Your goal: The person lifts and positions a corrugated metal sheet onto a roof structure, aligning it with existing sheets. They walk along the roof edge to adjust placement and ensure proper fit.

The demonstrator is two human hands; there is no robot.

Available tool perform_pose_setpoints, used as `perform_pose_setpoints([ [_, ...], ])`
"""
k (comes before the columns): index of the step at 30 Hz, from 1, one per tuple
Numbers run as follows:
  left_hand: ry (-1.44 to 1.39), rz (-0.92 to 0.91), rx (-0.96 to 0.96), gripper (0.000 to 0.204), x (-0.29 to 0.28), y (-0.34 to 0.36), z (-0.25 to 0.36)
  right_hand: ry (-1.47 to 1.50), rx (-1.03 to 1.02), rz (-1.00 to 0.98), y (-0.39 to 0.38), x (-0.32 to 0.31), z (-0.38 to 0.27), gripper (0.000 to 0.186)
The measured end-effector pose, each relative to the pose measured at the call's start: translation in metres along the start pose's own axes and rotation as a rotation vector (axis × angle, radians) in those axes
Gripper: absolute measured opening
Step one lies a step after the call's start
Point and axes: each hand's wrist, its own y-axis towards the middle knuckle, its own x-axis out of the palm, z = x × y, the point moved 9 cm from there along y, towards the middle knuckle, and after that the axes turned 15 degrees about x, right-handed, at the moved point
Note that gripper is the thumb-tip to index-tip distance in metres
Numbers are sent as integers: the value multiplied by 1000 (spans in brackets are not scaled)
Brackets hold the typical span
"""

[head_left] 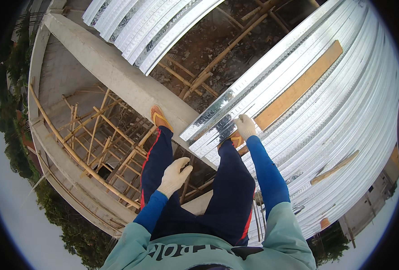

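My left hand (174,176), in a cream knit glove, hangs above my left thigh. Its thumb and fingers are apart with nothing between them. My right hand (245,126), gloved alike, is closed with the fingers curled, over the ribbed metal decking sheets (294,121) beside the lower end of a wooden plank (301,85). Whatever those fingers may hold is hidden. Just below that hand, my right sandalled foot (237,140) rests on the sheets. My left foot (159,118), in a yellow flip-flop, stands on a concrete beam (100,60).
Another stack of ribbed sheets (150,31) lies across the beam at the top. Between the stacks, an opening drops to rubble-strewn ground (213,45) with bamboo poles (226,51). Bamboo scaffolding (100,130) fills the opening at left. A short wood strip (334,168) lies on the right sheets.
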Motion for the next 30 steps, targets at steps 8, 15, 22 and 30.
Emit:
perform_pose_setpoints([
  [8,-144,219,32,36,22,84,-106,-121,-78,-145,53,152,-133,66],
  [15,-235,48,-42,40,8,108,-118,367,81,-304,121,237,-242,80],
  [22,-433,222,-51,41,-40,126,-141,498,191,-463,155,310,-342,87],
  [30,-590,226,-18,39,-52,126,-134,788,132,-442,182,351,-365,100],
])
